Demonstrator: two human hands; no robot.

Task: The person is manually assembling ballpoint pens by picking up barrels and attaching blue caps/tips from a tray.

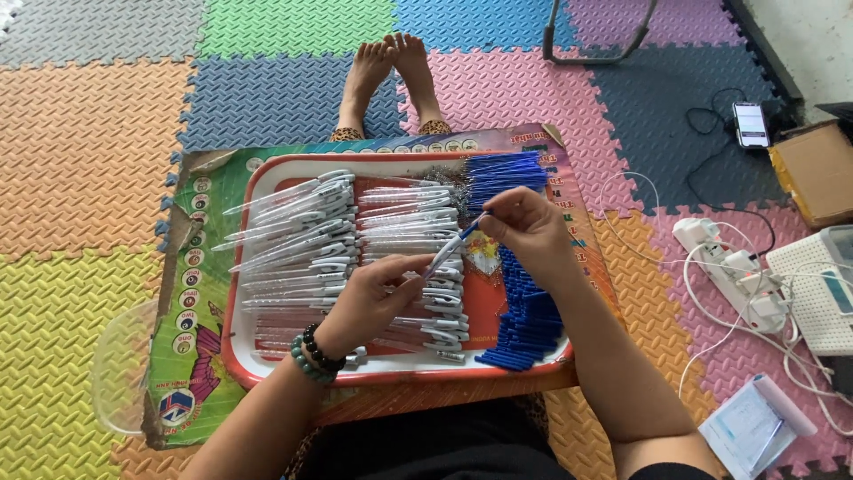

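A red tray with a white rim (238, 267) lies on a colourful printed board across my lap. Rows of clear pen barrels with white clips (302, 236) fill its left and middle. Blue pen refills (506, 171) lie at the top right, and a pile of blue caps (529, 324) sits along the right side. My left hand (373, 298) grips the lower end of one clear pen barrel (444, 253). My right hand (524, 227) pinches a blue piece (471, 228) at the barrel's upper tip. Beaded bracelets circle my left wrist.
Coloured foam floor tiles (80, 151) surround me, with my bare feet (391, 71) beyond the tray. A phone (751, 123), a cardboard box (816, 169), a white power strip with cables (733, 271) and a white device lie to the right. A clear plastic lid (120, 364) sits left.
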